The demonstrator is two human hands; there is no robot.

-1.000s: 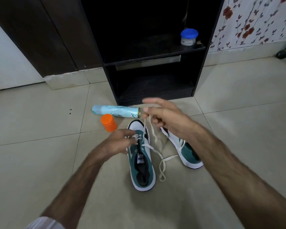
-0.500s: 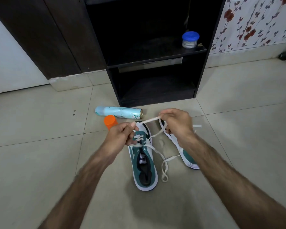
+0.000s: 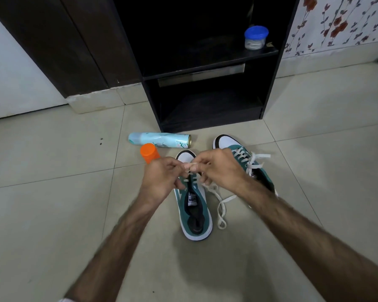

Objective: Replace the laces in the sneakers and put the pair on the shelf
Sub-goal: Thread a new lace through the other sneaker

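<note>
Two green-and-white sneakers stand on the tiled floor before a black shelf unit [image 3: 268, 83]. The left sneaker [image 3: 194, 214] is partly laced near its toe. Over that toe my left hand [image 3: 162, 177] and my right hand [image 3: 218, 168] meet, both pinching the white lace [image 3: 222, 205] between fingertips. The lace's free end trails in a loop on the floor to the shoe's right. The right sneaker [image 3: 244, 162] is laced, with its lace ends spread loose; my right forearm hides its heel.
A pale blue spray can [image 3: 159, 139] lies on its side in front of the shelf unit, with its orange cap [image 3: 149, 152] beside it. A blue-lidded jar [image 3: 255, 38] stands on the middle shelf. A dark cabinet is at the left, floral wallpaper at the right.
My hands were apart with the lace stretched between them; now they have come together above the left sneaker's toe. The view has shifted, so more of the right sneaker shows.
</note>
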